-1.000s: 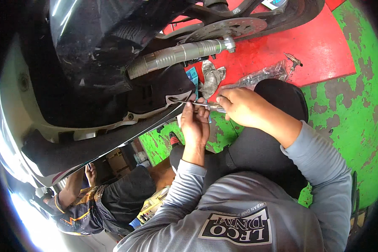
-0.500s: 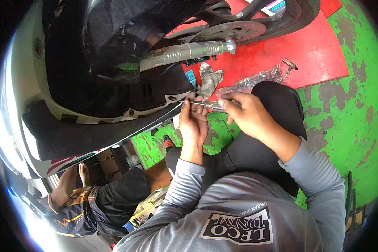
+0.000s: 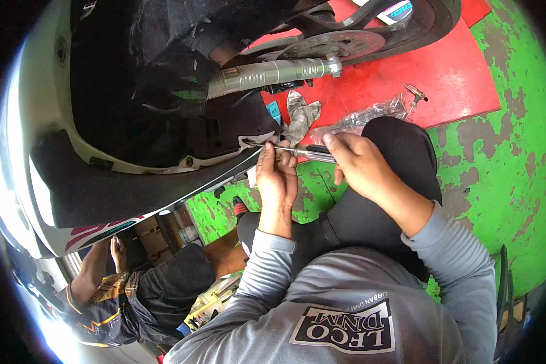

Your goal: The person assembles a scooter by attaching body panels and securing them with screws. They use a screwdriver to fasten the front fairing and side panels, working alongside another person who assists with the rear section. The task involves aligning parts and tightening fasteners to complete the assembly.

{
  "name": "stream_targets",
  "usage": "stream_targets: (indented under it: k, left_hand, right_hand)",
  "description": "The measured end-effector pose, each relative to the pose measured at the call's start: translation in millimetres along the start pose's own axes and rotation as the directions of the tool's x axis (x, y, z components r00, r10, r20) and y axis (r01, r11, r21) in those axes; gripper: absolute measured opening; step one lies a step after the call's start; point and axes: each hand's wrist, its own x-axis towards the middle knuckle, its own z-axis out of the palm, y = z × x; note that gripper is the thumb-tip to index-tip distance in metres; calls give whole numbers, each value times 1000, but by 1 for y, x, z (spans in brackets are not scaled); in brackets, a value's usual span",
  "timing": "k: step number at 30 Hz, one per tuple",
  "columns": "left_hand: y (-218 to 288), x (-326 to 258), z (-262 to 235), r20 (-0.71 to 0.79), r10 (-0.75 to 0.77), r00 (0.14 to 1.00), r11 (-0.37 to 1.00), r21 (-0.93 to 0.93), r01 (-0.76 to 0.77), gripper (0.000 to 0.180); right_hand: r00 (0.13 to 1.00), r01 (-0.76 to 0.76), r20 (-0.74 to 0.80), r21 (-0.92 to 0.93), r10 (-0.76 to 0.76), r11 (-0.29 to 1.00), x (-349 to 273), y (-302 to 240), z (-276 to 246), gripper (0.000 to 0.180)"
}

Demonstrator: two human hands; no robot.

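Flaking green floor (image 3: 515,224), left hand (image 3: 277,183) pinched on slim screwdriver shaft (image 3: 288,149), right hand (image 3: 367,167) half-curled round glossy handle (image 3: 319,154)

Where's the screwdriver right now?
Near the centre of the head view, the screwdriver spans the gap between the left hand, at its shaft, and the right hand, at its handle, just below the crumpled grey rag.

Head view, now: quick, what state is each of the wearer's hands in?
Left hand: closed, holding the screwdriver toward its tip end.
Right hand: closed, holding the same screwdriver by its handle.
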Motion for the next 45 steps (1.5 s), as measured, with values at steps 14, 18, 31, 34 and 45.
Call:
stream_targets:
  k: [14,18,31,34,45]
  left_hand:
    - [6,3,-10,-4,-18,1000,1000,19,18,23]
    - [6,4,-17,28,-33,999,999,-9,34,24]
    - [22,-18,-43,-90,-72,993,987,138,84,30]
    - [27,-26,-43,-189,-52,981,978,190,89,29]
    - [30,-23,-34,-158,-49,986,970,228,84,25]
  right_hand:
    - [819,496,-55,-435,-572,752,4,19,4,29]
    - [631,628,93,-644,-770,437,5,21,6,24]
    - [752,579,265,-702,-603,415,25,27,-16,45]
    - [709,620,352,-723,-611,303,35,29,-22,50]
    - [851,522,274,-532,-447,667,49,37,-12,39]
